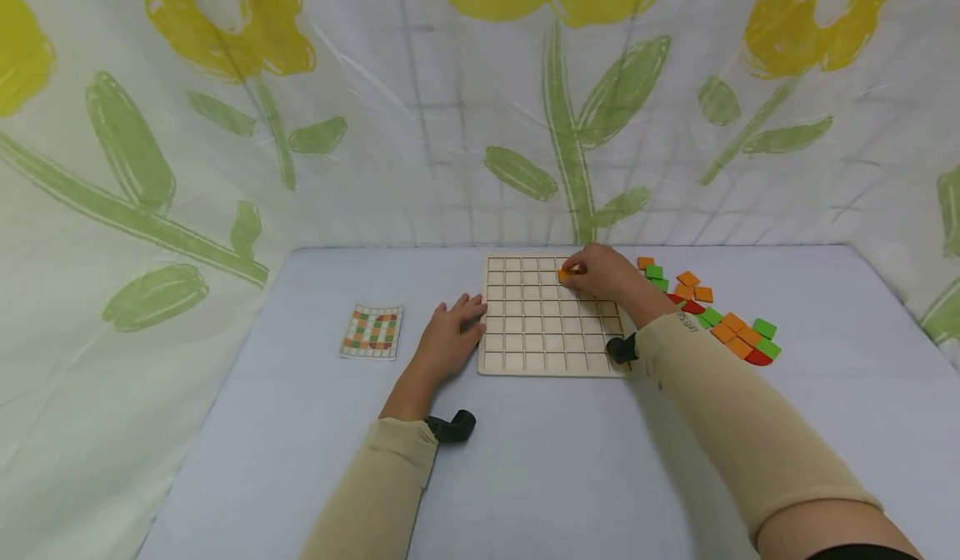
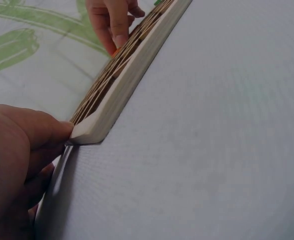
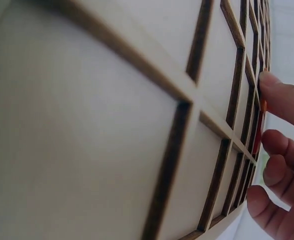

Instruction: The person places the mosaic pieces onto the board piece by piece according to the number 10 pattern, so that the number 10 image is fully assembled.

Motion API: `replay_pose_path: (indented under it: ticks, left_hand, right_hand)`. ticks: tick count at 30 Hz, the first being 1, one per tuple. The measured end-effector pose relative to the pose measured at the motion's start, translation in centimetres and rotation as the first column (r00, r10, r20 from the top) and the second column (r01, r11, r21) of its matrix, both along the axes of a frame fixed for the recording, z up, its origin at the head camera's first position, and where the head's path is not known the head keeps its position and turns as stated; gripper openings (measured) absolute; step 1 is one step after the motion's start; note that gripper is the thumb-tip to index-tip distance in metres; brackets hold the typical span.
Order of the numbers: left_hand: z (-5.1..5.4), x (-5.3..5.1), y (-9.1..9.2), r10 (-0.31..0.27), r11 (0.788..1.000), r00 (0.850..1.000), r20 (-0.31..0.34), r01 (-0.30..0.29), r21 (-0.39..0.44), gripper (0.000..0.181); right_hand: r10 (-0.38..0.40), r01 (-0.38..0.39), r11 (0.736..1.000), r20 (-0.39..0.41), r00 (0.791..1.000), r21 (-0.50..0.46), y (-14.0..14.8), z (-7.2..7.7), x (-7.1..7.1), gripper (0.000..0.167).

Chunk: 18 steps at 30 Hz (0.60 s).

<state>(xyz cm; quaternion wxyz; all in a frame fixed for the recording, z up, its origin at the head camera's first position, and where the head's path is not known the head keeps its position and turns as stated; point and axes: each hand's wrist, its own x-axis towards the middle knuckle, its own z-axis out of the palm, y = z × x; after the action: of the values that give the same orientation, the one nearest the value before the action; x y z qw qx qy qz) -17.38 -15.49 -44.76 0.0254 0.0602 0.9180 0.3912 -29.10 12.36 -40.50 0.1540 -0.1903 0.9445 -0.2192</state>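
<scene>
A wooden grid board lies on the table in the head view. My right hand pinches an orange tile at the board's upper right part. In the right wrist view that hand is at the far edge of the grid, with a bit of orange under a fingertip and a red piece beside it. My left hand rests at the board's left edge with fingers extended; in the left wrist view its fingertips touch the board's corner.
Right of the board lie loose orange tiles, green tiles and red pieces, partly behind the right forearm. A card with a coloured grid pattern lies left of the left hand. A curtain with printed flowers hangs behind the table.
</scene>
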Motion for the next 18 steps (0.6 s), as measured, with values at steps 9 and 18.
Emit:
replay_pose_path:
  ticks: [9,18]
  left_hand:
    - [0.21,0.02,0.06,-0.002,1.000,1.000,-0.006,0.002,-0.002,0.040]
    - [0.15,0.04,-0.02,-0.001,1.000,1.000,-0.005,0.001,-0.002,0.040]
  right_hand:
    - [-0.029,0.030,0.999,0.014,0.999,-0.021,0.00,0.12,0.22,0.038]
    - [-0.055,0.055,0.998,0.015,0.998,-0.020,0.29,0.18,0.56,0.040]
